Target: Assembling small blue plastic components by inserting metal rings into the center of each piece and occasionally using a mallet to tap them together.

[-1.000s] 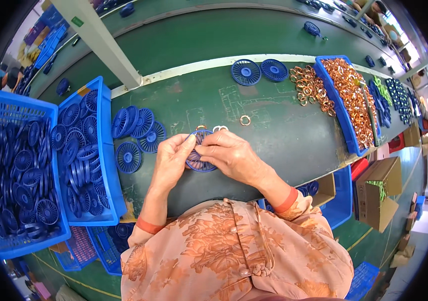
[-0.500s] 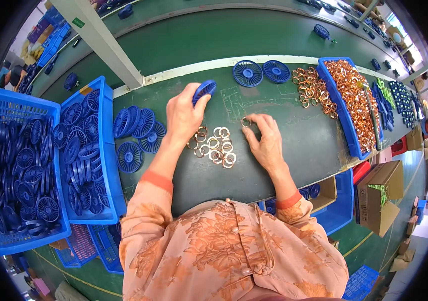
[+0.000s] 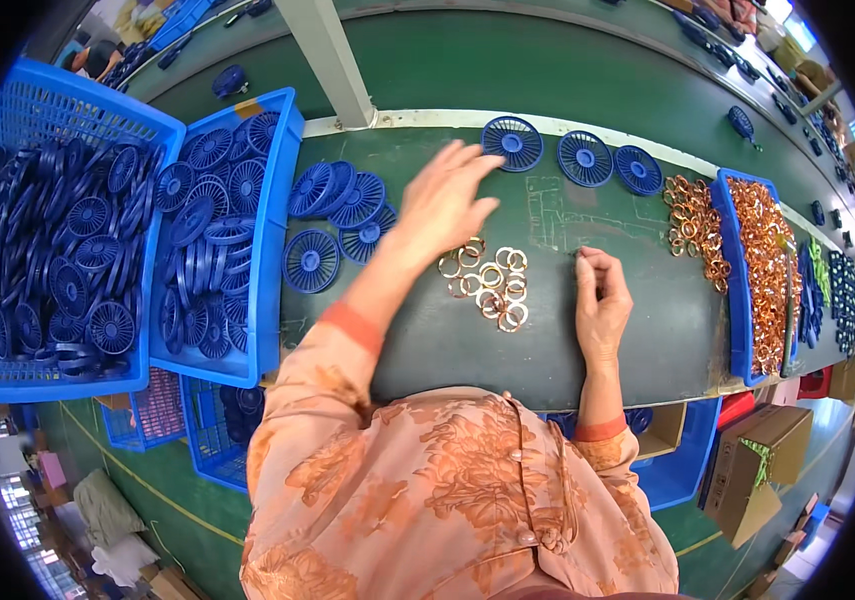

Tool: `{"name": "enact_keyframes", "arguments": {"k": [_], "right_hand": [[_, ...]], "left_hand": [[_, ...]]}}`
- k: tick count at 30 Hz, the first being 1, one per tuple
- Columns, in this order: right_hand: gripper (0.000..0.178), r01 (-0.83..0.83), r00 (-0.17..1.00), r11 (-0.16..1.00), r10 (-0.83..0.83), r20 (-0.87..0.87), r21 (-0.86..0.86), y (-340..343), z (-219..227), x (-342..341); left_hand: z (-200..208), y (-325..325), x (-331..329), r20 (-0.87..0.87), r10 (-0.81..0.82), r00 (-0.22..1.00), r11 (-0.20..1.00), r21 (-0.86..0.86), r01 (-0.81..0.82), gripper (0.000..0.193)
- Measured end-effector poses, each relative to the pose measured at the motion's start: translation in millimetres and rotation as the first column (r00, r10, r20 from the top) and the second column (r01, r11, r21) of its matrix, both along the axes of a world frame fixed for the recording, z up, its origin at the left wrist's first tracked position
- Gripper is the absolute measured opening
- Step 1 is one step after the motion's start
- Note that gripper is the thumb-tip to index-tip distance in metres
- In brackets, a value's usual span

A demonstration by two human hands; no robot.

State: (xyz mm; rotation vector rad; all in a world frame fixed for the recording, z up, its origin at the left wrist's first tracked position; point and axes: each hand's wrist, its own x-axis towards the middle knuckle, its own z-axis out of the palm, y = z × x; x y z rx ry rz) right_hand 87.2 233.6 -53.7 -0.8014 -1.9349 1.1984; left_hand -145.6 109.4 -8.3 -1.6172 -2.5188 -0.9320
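My left hand (image 3: 444, 203) reaches over the green work surface with its fingers stretched out. Its fingertips are at the near-left rim of a blue round fan grille (image 3: 512, 144), and nothing is gripped in it. Two more grilles lie in a row to the right, one being the middle grille (image 3: 585, 158). My right hand (image 3: 603, 298) is closed in a pinch; a small dark bit shows at the fingertips, too small to name. Between the hands lies a loose cluster of shiny metal rings (image 3: 490, 276). Several blue grilles (image 3: 311, 261) lie left of my left forearm.
Blue crates full of grilles stand at the left, the nearer crate (image 3: 269, 250) beside the work surface. At the right, a blue tray (image 3: 737, 290) holds copper-coloured rings, with a loose ring pile (image 3: 692, 228) beside it. A pale post (image 3: 325, 60) rises at the far edge.
The grille that was in my left hand now lies in the far row, and that hand has opened. My right hand has drawn back from the ring cluster. The whole view has turned.
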Motion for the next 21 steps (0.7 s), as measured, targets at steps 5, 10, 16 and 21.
{"name": "enact_keyframes", "arguments": {"k": [5,10,16,21], "right_hand": [[0.017,-0.043,0.978,0.942,-0.027,-0.205,-0.332,11,1,3],[0.019,-0.247,0.938,0.802,0.058,-0.341,-0.544,10,-4,0],[0.016,-0.389,0.914,0.627,0.171,-0.368,-0.675,-18,22,2],[0.02,-0.412,0.903,0.67,0.21,-0.374,-0.618,-24,23,2]], "left_hand": [[46,-85,-26,-0.089,0.072,0.993,0.871,-0.48,-0.106,0.083],[42,-101,-43,-0.214,0.132,0.968,0.732,-0.637,-0.241,0.09],[44,-98,-56,-0.219,0.092,0.971,0.81,-0.551,-0.201,0.079],[68,-103,-37,0.181,0.063,0.981,0.994,-0.098,-0.045,0.084]]}}
